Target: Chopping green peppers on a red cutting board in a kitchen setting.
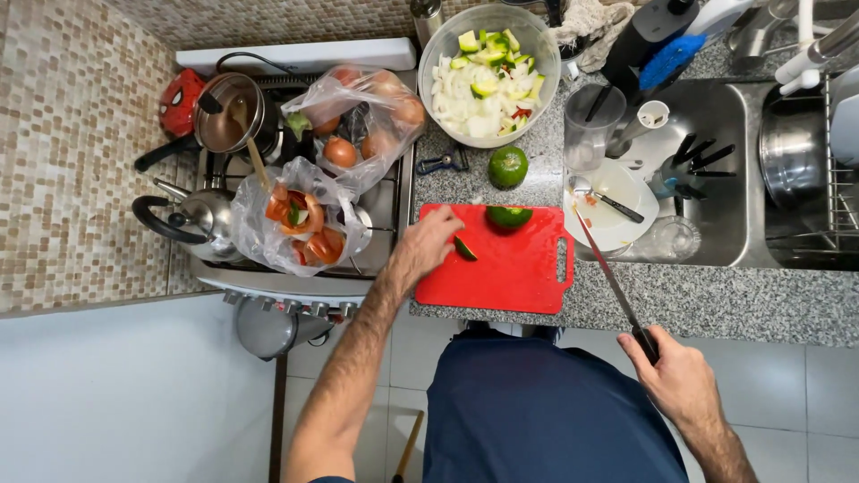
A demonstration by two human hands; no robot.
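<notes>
My left hand (pixel 428 243) rests on the left part of a red cutting board (pixel 519 273), its fingers touching a small green wedge (pixel 464 249). A larger green piece of fruit (pixel 509 216) lies at the board's far edge, and a whole green fruit (pixel 507 166) sits on the granite counter behind it. My right hand (pixel 680 376) is off the counter over the floor, gripping the handle of a long knife (pixel 608 273) whose blade points up toward the sink.
A big bowl of chopped vegetables (pixel 488 67) stands at the back. Plastic bags of tomatoes and onions (pixel 344 148) lie on the stove beside a saucepan (pixel 234 121) and kettle (pixel 192 215). The sink (pixel 716 179) holds a plate, spoon, glasses and utensils.
</notes>
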